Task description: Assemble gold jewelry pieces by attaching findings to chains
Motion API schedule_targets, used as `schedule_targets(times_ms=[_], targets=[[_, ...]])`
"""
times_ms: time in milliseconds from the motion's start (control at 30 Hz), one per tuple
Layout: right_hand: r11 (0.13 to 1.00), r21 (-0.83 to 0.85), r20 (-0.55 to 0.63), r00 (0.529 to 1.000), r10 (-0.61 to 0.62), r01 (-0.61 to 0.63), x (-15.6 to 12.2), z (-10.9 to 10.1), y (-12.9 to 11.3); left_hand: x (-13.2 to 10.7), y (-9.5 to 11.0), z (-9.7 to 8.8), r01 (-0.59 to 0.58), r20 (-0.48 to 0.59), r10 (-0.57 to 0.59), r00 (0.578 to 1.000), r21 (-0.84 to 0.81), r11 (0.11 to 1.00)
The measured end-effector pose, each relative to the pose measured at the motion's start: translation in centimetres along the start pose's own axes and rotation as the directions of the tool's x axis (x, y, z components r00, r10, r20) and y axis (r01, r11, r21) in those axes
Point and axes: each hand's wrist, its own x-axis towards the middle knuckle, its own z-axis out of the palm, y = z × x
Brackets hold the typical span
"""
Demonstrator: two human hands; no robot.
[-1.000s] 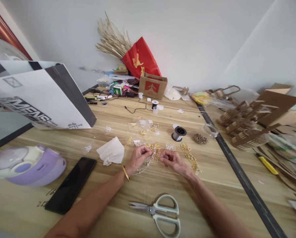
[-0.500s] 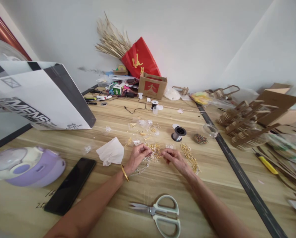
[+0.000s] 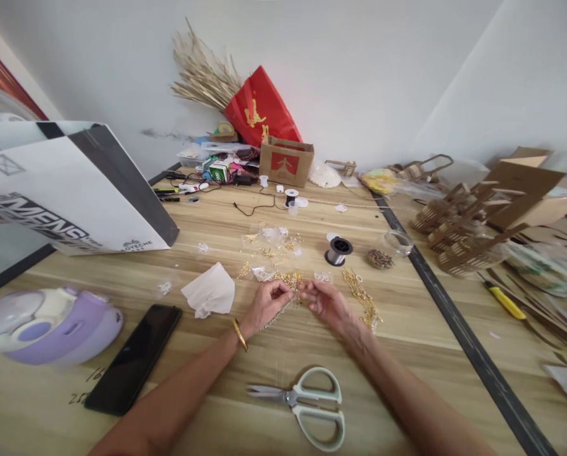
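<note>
My left hand (image 3: 268,304), with a gold bangle (image 3: 240,335) on its wrist, has thumb and forefinger pinched at the end of a thin silver chain (image 3: 278,315) that runs down under the hand. Facing it, my right hand (image 3: 328,305) has its fingertips drawn together close to the left ones; whatever they grip is too small to make out. Just beyond both hands lies a pile of small gold and silver findings (image 3: 290,278). Gold chains (image 3: 363,297) lie right of my right hand. Scissors (image 3: 307,402) with pale handles rest nearer me, blades pointing left.
A wire spool (image 3: 339,252) and a clear jar (image 3: 397,244) stand at the right, near a clump of multicoloured beads (image 3: 381,258). At left are a tissue (image 3: 210,290), a black phone (image 3: 134,359), a purple-and-cream container (image 3: 69,326) and a large paper bag (image 3: 74,190).
My right hand has turned, and its fingers have lifted and opened slightly beside the left fingertips. The silver chain now hangs straighter under my left hand. The whole view has shifted a little.
</note>
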Motion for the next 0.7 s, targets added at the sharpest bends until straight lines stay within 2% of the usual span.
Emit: schedule_targets(times_ms=[233, 400, 700], targets=[[0.998, -0.018, 0.022, 0.998, 0.055, -0.055, 0.0, 0.16, 0.35, -0.09, -0.03, 0.37, -0.045, -0.009, 0.044, 0.999, -0.06, 0.997], [0.999, -0.02, 0.03, 0.998, 0.05, -0.05, 0.15, 0.05, 0.58, -0.27, -0.17, 0.69, -0.085, 0.046, 0.093, 0.995, -0.153, 0.985], [0.996, -0.084, 0.067, 0.997, 0.04, -0.034, -0.24, 0.52, 0.38, -0.26, 0.1, 0.5, -0.028, 0.118, 0.045, 0.992, -0.142, 0.989]])
